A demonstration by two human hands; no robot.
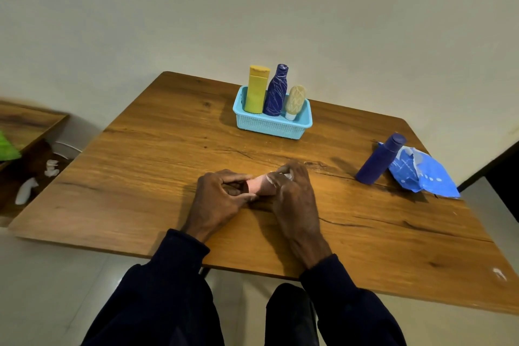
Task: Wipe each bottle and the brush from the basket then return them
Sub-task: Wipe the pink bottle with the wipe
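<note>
On wooden table (140, 177), basket (272, 125) near wall (252, 8).

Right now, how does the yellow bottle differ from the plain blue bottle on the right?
The yellow bottle stands in the basket; the blue bottle stands on the table, outside it. The yellow one is flat-sided, the blue one round. Both are capped and untouched.
</note>
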